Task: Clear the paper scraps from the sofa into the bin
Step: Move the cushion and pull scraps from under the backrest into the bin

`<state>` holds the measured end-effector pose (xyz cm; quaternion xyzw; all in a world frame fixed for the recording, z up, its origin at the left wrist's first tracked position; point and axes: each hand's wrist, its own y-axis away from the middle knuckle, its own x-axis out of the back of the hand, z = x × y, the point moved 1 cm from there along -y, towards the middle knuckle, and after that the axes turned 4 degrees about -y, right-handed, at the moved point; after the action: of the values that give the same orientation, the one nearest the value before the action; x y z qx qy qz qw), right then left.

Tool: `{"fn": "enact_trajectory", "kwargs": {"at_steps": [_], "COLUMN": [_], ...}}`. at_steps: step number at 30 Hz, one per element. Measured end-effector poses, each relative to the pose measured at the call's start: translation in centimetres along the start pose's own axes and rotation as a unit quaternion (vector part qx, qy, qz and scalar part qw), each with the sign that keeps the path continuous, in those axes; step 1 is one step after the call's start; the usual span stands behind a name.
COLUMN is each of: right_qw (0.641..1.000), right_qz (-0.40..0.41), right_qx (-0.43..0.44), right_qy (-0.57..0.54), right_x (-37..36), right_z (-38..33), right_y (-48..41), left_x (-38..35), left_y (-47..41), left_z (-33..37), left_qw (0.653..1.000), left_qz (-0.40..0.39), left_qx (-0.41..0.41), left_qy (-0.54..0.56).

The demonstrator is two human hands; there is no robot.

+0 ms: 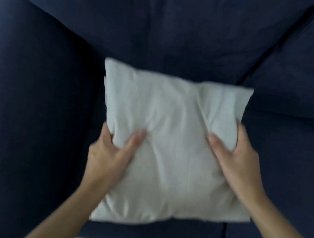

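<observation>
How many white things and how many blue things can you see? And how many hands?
White: 1, the pillow
Dark blue: 1, the sofa
Hands: 2, the left hand and the right hand, both gripping the pillow
Paper scraps: 0 in view
Bin: 0 in view
Total: 4

The middle sofa [38, 107] seat is covered by a white pillow [168, 148]; bare cushion is left open on both sides of the pillow.
</observation>
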<state>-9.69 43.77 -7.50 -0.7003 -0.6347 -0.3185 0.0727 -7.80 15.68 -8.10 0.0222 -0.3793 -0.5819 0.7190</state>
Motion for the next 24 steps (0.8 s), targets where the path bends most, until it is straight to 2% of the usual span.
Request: {"fn": "enact_trajectory", "kwargs": {"at_steps": [4, 9, 14, 16, 19, 21, 24], "right_qw": [0.995, 0.986, 0.940, 0.923, 0.934, 0.959, 0.981], "right_qz": [-0.048, -0.081, -0.175, -0.171, -0.068, -0.014, -0.005], "right_qx": [-0.081, -0.101, -0.204, -0.194, -0.127, -0.109, -0.111], "right_qy": [0.028, 0.103, 0.209, 0.283, 0.328, 0.261, 0.160], "right_x": [-1.7, -3.5, -4.2, -3.8, -3.3, -4.0, -7.7], "right_z": [3.6, 6.4, 8.3, 8.1, 6.4, 4.7, 2.3], "right_y": [5.4, 6.7, 6.0, 5.1, 1.3, -2.5, -8.9], "left_x": [-1.0, -1.8, -1.7, -1.2, 0.0, 0.6, -0.2], "left_y": [4.4, 5.4, 4.4, 3.3, -0.7, -4.9, -11.8], "left_z": [-5.6, -9.8, -11.1, -10.9, -9.5, -7.5, -3.7], "left_qw": [0.996, 0.982, 0.964, 0.958, 0.957, 0.958, 0.944], "left_qz": [-0.026, -0.057, -0.124, -0.136, -0.077, -0.005, 0.056], "left_qx": [0.082, 0.162, 0.208, 0.197, 0.135, 0.078, -0.004], "left_qy": [-0.025, -0.079, -0.113, -0.156, -0.244, -0.277, -0.325]}}
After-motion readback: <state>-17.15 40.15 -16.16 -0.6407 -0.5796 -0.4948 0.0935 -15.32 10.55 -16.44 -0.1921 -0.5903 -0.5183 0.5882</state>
